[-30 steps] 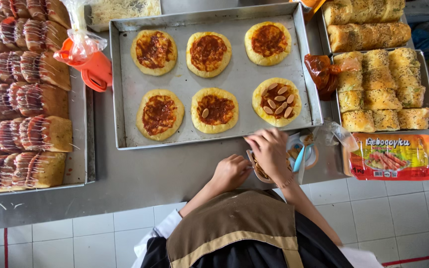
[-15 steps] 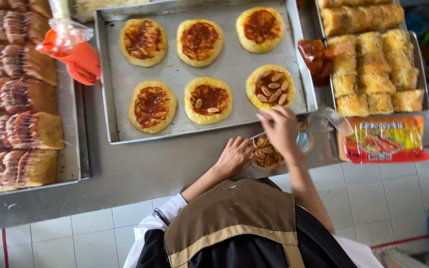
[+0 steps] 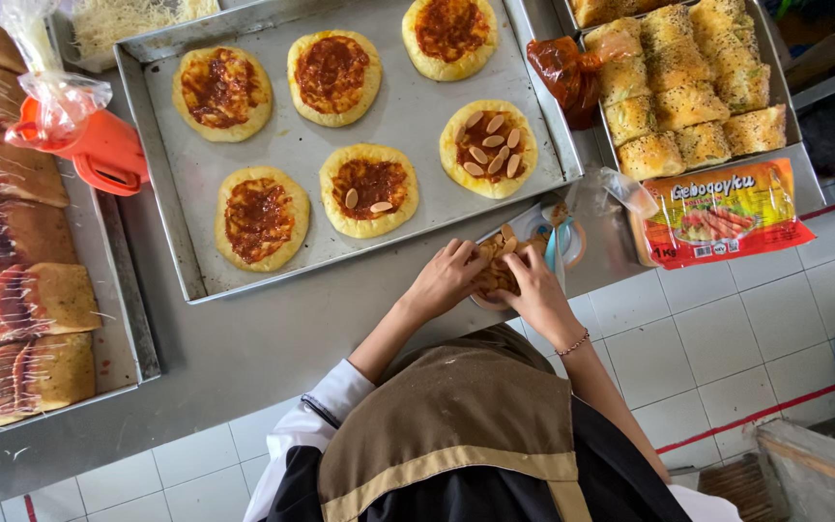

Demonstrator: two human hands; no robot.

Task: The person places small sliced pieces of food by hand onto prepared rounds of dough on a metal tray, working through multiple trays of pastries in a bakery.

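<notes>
Head view shows us a small bowl (image 3: 524,253) of pale brown sausage slices (image 3: 497,269) at the steel counter's (image 3: 273,338) near edge, just below the baking tray (image 3: 408,126) of sauced dough rounds. Our hands cover most of the bowl, so we cannot make out its rim fully. Our left hand (image 3: 445,280) and right hand (image 3: 533,290) meet over it, fingers curled down, pinching slices; wrists angle inward from our sleeves.
</notes>
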